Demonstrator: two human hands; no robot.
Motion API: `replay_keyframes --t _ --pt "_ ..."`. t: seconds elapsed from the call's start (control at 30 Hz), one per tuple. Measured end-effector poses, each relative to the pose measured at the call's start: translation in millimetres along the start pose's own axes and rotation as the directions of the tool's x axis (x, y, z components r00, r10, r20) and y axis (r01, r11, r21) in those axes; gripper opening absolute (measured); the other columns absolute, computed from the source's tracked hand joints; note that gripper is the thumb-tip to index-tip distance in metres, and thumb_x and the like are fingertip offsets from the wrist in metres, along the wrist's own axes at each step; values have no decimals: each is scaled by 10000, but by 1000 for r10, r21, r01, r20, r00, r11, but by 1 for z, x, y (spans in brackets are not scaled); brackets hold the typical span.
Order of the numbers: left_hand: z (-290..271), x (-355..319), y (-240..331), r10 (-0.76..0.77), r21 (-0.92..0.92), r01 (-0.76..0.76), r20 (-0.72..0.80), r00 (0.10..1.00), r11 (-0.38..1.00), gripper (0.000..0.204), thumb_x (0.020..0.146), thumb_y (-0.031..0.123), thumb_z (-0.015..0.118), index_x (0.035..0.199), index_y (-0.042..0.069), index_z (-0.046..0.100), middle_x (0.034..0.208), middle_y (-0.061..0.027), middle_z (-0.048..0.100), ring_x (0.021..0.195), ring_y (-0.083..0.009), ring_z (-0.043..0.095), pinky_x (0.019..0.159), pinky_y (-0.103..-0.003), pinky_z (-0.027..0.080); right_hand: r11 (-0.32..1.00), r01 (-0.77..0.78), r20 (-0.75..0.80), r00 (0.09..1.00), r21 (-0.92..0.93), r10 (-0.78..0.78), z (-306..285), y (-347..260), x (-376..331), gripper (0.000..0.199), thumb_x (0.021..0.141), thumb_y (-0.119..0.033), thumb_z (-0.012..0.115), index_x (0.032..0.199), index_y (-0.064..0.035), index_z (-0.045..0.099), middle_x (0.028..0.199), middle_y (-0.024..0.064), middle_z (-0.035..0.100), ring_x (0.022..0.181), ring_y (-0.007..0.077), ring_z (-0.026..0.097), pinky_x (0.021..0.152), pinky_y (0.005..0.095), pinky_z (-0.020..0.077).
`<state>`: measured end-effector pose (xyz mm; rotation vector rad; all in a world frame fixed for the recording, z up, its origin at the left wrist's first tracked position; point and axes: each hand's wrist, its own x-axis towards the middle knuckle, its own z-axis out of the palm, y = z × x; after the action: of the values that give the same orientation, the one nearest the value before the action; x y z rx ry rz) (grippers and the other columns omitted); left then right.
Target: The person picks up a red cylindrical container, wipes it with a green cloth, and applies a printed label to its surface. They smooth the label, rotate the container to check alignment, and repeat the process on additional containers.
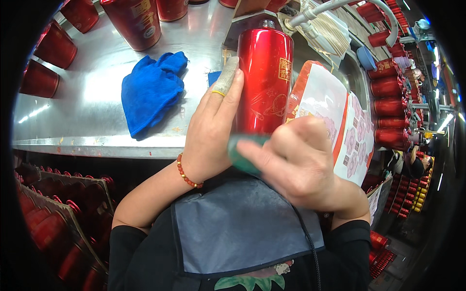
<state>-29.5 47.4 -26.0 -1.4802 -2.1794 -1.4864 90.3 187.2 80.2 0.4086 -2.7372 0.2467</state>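
While upright, red bottle [264, 82] | left hand [211, 131] fingers [228, 77] alongside | right hand [296, 162] at base

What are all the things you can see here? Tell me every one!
Tall shiny red metal bottle: one, red, upright at the table edge, held.
Green pad: one, green, at the bottle's base.
Crumpled blue cloth: one, blue, on the steel table.
Other red bottles: several, red, along the table's far edge; more at right and in crates lower left.
Sheet of pink stickers: one, white and pink, right of the bottle.
Grey apron: one, grey, on the lap.
Left hand: bead bracelet, taped finger, steadying the bottle.
Right hand: pressing the pad.
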Motion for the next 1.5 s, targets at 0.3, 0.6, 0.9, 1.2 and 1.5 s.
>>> replay_keyframes --t 0.3,0.6,0.9,1.2,1.5 --pt "-7 0 -2 -92 -98 100 84 992 990 1158 688 259 934 1601 -40 288 1444 -280 525 1258 -415 570 1048 -441 475 994 20 -140 990 111 -5 5 28 -11 296 743 -77 776 1031 -135 808 836 -11 611 758 193 562 678 348 453" --pt "-13 -2 -16 -64 -154 87 148 987 984 1186 696 235 939 1613 -42 240 1547 -274 438 1415 -403 479 1151 -436 416 913 -32 -217 967 408 131 19 41 -36 392 677 -15 809 1035 -175 830 874 -1 629 823 200 601 747 355 489" --pt "-14 -4 -23 -44 -128 67 169 985 990 1217 677 282 959 1608 -51 250 1523 -249 470 1375 -379 510 1147 -434 405 945 -118 -254 946 306 201 25 26 -51 317 687 -76 837 982 -192 836 890 -40 633 895 192 534 809 316 429" --pt "-13 0 -20 -42 -149 65 155 987 987 1196 681 273 949 1604 -55 262 1518 -258 482 1356 -365 530 1140 -427 412 780 -380 -217 816 497 535 14 54 -22 295 797 -15 808 1081 -94 801 871 20 650 814 161 572 730 292 478" --pt "-8 -2 -8 11 -56 -10 19 1000 998 1121 662 257 943 1572 -44 363 1555 -275 438 1402 -432 473 1153 -479 387 732 -450 58 868 511 493 -9 51 -10 276 790 4 821 1054 -73 801 803 28 578 747 133 538 699 279 462"
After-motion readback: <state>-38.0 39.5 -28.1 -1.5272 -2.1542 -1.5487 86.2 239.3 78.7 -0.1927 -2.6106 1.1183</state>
